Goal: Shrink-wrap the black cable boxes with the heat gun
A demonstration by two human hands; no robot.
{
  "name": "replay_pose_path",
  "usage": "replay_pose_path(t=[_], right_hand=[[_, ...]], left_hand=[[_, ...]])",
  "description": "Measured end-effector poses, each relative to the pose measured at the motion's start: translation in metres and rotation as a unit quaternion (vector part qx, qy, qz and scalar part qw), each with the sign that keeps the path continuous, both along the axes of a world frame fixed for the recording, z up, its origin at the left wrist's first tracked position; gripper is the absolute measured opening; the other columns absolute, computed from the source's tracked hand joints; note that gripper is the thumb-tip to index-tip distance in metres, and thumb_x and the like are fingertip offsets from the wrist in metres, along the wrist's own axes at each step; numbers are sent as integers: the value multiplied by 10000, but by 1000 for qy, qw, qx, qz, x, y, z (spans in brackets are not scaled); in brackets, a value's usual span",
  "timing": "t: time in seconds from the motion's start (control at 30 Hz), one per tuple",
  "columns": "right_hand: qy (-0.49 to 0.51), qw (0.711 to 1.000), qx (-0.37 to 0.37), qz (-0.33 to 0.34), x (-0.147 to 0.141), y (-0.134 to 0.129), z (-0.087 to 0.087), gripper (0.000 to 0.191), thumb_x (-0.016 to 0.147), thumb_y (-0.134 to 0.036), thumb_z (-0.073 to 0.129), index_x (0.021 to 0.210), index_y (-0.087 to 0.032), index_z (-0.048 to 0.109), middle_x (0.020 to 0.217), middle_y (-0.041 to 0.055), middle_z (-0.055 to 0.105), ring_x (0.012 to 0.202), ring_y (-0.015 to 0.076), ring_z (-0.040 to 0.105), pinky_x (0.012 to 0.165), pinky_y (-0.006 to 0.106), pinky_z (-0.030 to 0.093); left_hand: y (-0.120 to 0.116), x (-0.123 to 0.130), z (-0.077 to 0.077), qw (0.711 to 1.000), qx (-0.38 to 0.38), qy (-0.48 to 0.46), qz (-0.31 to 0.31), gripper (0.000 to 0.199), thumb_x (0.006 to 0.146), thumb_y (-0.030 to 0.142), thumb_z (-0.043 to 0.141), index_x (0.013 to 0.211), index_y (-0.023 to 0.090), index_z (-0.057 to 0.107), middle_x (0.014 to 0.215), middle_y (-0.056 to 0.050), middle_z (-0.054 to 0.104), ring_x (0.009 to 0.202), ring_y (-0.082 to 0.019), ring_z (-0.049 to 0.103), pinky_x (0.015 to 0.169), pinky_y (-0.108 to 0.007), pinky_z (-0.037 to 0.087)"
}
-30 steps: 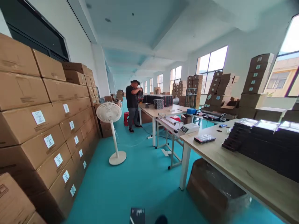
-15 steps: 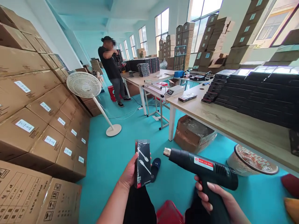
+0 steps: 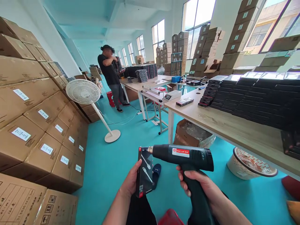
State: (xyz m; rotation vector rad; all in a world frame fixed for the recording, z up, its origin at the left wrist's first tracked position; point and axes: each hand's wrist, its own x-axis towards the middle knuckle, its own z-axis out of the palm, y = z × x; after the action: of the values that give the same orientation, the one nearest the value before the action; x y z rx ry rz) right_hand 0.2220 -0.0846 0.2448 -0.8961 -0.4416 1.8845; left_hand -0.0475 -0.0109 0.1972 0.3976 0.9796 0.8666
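Observation:
My left hand (image 3: 131, 178) grips a slim black cable box (image 3: 145, 175) by its sides and holds it upright. White cable connectors are printed on its front, with red at the lower corner. My right hand (image 3: 195, 182) is wrapped round the handle of a black heat gun (image 3: 182, 154) with a red and white label. The gun's metal nozzle points left, at the upper right edge of the box, and overlaps it in view. Whether they touch I cannot tell. Behind the box, a dark blue slipper (image 3: 156, 176) shows on the floor.
Stacked black boxes (image 3: 253, 97) and one wrapped box (image 3: 184, 102) lie on the right-hand table (image 3: 225, 120). Beneath are an open carton (image 3: 187, 132) and a round bin (image 3: 241, 168). Cartons (image 3: 35, 125) line the left, beside a white fan (image 3: 83, 91). A person (image 3: 110, 72) stands beyond.
The heat gun has moved left, bringing its nozzle from well apart to the box's upper edge. The box sits slightly lower and further right, while the view has tilted up a little.

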Motion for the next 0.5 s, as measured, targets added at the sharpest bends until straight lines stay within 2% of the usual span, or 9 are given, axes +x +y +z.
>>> replay_pose_path(t=[0.07,0.13,0.17,0.23,0.3,0.37,0.43,0.47,0.5], right_hand=[[-51,995,32,81,-4,-7,8,334,684,-316,801,967,-147,747,737,34,684,563,148,586,469,244,439],[-128,977,65,159,-6,-14,15,243,696,-295,767,885,-146,736,666,32,668,544,158,564,501,272,430],[-169,967,81,171,-7,-15,17,196,712,-301,751,834,-149,725,637,30,654,553,163,556,526,285,434],[-229,958,111,134,-9,-17,20,195,760,-356,716,787,-164,705,633,25,629,598,178,548,578,309,450],[-249,955,125,106,-11,-16,22,230,785,-407,683,804,-179,697,659,20,615,637,192,551,608,325,459],[-260,939,139,175,-12,-17,26,180,777,-365,664,773,-186,678,644,11,597,623,191,547,607,329,444],[-291,908,147,263,-13,-16,31,112,739,-289,665,697,-190,635,618,-1,568,611,185,537,589,319,417],[-308,899,148,273,-13,-15,33,105,732,-276,665,685,-192,623,619,-3,562,618,185,534,589,317,411],[-321,901,146,254,-14,-14,35,114,740,-290,664,696,-194,621,624,-3,563,625,186,532,593,317,415]], left_hand=[[2,0,0,1000,1,-9,7,492,936,515,602,1085,62,724,868,-135,789,741,-255,750,701,-345,592],[6,0,2,999,26,-36,24,519,970,522,526,1097,57,721,885,-134,791,783,-265,752,737,-353,592],[7,0,2,997,37,-50,37,514,983,508,496,1102,62,720,899,-133,792,798,-262,752,760,-355,593],[10,-1,4,995,40,-65,61,474,976,479,490,1061,79,729,875,-131,790,777,-260,750,784,-377,598],[13,-2,5,994,32,-71,70,410,936,442,533,1012,94,736,822,-124,783,746,-270,746,779,-404,601],[15,-4,5,994,39,-84,65,382,893,391,562,1037,82,736,855,-138,785,782,-288,749,787,-417,599],[16,-6,3,992,56,-93,59,420,860,351,565,1110,52,722,934,-164,785,811,-293,748,786,-409,595],[17,-8,1,992,61,-92,58,432,849,335,566,1128,41,716,953,-169,784,806,-290,747,777,-404,594],[18,-9,-1,992,59,-92,57,423,841,323,571,1121,42,717,941,-164,785,789,-286,746,763,-399,595]])
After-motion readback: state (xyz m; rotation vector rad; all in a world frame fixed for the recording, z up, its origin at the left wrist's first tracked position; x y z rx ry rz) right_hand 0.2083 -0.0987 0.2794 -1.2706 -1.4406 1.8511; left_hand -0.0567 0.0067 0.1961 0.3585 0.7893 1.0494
